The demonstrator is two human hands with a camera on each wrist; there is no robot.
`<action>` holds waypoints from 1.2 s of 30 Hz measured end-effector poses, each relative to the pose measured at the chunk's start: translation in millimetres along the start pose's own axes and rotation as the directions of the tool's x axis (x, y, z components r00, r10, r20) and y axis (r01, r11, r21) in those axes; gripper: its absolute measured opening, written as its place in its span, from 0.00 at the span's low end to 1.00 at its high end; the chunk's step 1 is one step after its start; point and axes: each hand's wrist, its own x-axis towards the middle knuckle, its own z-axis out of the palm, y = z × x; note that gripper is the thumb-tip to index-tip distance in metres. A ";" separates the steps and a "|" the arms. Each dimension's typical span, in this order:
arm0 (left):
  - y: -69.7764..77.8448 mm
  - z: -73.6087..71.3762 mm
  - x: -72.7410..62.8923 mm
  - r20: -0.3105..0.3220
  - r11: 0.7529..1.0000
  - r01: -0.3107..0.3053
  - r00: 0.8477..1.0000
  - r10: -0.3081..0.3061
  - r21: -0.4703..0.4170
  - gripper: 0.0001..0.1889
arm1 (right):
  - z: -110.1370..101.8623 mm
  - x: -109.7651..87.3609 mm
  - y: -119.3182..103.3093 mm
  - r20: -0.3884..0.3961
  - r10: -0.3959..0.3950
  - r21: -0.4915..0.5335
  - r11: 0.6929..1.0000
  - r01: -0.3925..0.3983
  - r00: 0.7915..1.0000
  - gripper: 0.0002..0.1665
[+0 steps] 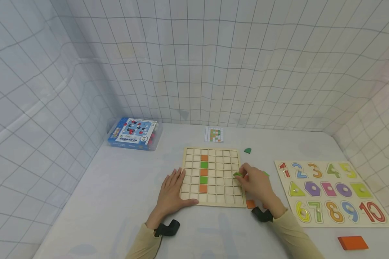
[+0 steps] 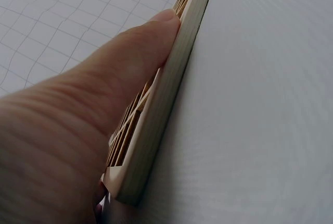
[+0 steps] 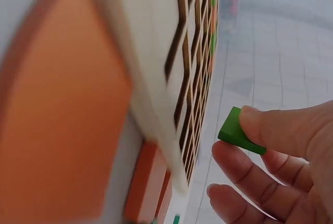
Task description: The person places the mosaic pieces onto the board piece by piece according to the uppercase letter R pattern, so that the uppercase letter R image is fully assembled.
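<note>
A wooden grid board [image 1: 220, 198] lies mid-table, with one column holding alternating orange tiles [image 1: 203, 172] and green tiles [image 1: 203, 180]. My left hand [image 1: 171, 192] rests on the board's left edge, fingers straight and thumb along the near left corner; the left wrist view shows the thumb on the rim. Over the board's right edge, my right hand [image 1: 257, 183] pinches a green square tile [image 3: 237, 130] between thumb and fingers, above the cells. An orange piece [image 1: 251, 204] lies by the board's lower right corner, and a green quarter-circle piece [image 1: 247, 150] beyond its upper right.
A small pattern card [image 1: 214, 135] lies behind the board. At the back left stands a clear box with a blue label [image 1: 133, 133]. A number and shape puzzle board [image 1: 334, 192] occupies the right, with an orange block [image 1: 353, 242] in front. Grid-patterned sheets surround the table.
</note>
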 end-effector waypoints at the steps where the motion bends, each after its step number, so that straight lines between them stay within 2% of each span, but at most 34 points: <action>1: 0.1 -0.1 0.0 0.000 1.000 0.000 1.000 0.000 -0.001 0.59 | 1.9 -0.3 -3.7 -0.009 -0.021 0.001 1.000 0.021 1.000 0.12; 13: 0.9 -0.8 0.2 0.007 1.000 0.003 1.000 -0.003 0.007 0.59 | 22.8 -3.0 -40.0 -0.039 -0.178 0.006 0.984 0.178 0.983 0.14; 23: 1.2 -1.2 0.2 0.004 1.000 0.003 1.000 -0.003 0.013 0.59 | 39.8 -4.9 -62.2 0.039 -0.253 0.050 0.967 0.251 0.967 0.13; 29: 2.5 -2.1 0.1 0.005 1.000 0.002 1.000 -0.002 0.010 0.59 | 43.4 -5.8 -73.9 0.109 -0.274 0.037 0.962 0.272 0.956 0.10; 36: 2.6 -2.8 0.0 0.008 1.000 0.003 1.000 -0.003 0.010 0.59 | 46.4 -6.6 -79.9 0.137 -0.294 0.017 0.955 0.295 0.946 0.09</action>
